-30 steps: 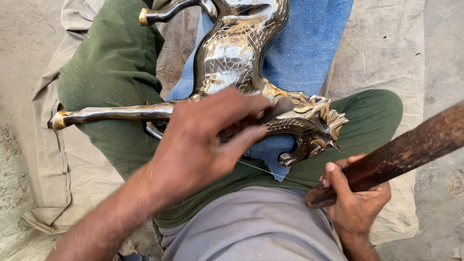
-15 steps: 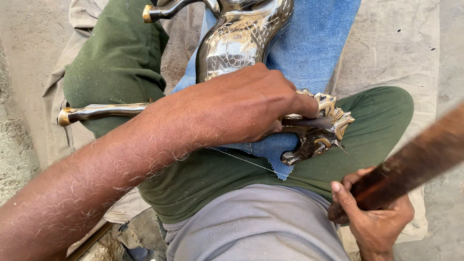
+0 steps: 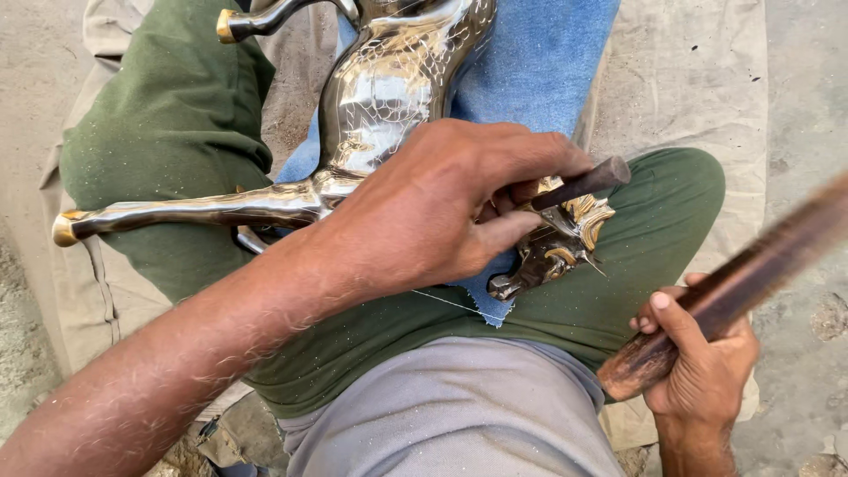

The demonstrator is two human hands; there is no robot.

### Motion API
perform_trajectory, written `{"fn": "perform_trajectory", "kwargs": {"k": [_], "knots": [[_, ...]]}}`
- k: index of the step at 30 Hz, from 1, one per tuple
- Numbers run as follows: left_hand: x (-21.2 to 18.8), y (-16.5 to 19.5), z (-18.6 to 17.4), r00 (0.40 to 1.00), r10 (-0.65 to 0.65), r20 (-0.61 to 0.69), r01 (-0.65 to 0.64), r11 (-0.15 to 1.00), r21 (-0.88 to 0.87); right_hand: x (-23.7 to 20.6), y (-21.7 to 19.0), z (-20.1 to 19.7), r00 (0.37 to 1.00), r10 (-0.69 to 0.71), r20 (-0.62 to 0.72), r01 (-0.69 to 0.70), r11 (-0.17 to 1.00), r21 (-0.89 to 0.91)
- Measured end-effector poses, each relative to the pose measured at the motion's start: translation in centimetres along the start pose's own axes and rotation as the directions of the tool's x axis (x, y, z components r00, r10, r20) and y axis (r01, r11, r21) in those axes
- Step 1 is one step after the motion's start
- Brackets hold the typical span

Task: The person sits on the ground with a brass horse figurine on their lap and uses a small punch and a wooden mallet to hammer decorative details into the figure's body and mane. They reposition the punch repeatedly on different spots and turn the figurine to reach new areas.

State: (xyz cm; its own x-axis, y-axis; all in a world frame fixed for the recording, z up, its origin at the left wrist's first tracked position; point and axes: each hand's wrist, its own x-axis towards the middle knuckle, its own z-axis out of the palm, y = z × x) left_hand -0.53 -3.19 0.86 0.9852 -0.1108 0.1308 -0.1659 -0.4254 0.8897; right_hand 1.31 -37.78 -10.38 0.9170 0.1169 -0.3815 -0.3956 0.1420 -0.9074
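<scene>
Under left hand [image 3: 442,212], metal figure [image 3: 380,97]

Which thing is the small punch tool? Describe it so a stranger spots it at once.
Start at the shiny metal animal figure lying across the person's green-trousered lap. The left hand rests on its ornate end, and the punch tool sticks out from between those fingers. It is short, dark and plain, unlike the long brown wooden stick held in the right hand.

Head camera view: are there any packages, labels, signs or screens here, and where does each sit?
None in view: only a shiny metal animal figure on the lap, a small punch in the left hand, and a wooden stick in the right hand.
</scene>
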Motion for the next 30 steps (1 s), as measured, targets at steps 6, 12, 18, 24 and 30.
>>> {"fn": "perform_trajectory", "kwargs": {"k": [6,12,18,24,30], "knots": [[-0.3,-0.9,2.1,0.997,0.037,-0.075,-0.029,0.994,0.109,-0.2,0.1,0.1,0.993,0.116,0.027,-0.108,0.972,-0.208],[-2.9,-0.4,4.7,0.936,-0.176,-0.306,0.194,0.981,0.030,-1.3,-3.6,4.5,0.957,-0.231,0.177,0.266,0.942,-0.204],[-4.3,-0.5,7.7,0.830,-0.232,-0.507,0.255,0.967,-0.026,1.8,-7.8,3.8,0.922,0.009,0.386,0.178,0.877,-0.447],[-4.8,-0.5,8.8,0.784,-0.244,-0.570,0.243,0.967,-0.080,8.1,-9.2,-3.8,0.924,0.058,0.378,0.328,0.387,-0.861],[-4.8,-0.5,8.7,0.793,-0.202,-0.575,0.263,0.965,0.023,11.6,-9.0,-6.0,0.915,0.036,0.401,0.380,-0.409,-0.830]]}}
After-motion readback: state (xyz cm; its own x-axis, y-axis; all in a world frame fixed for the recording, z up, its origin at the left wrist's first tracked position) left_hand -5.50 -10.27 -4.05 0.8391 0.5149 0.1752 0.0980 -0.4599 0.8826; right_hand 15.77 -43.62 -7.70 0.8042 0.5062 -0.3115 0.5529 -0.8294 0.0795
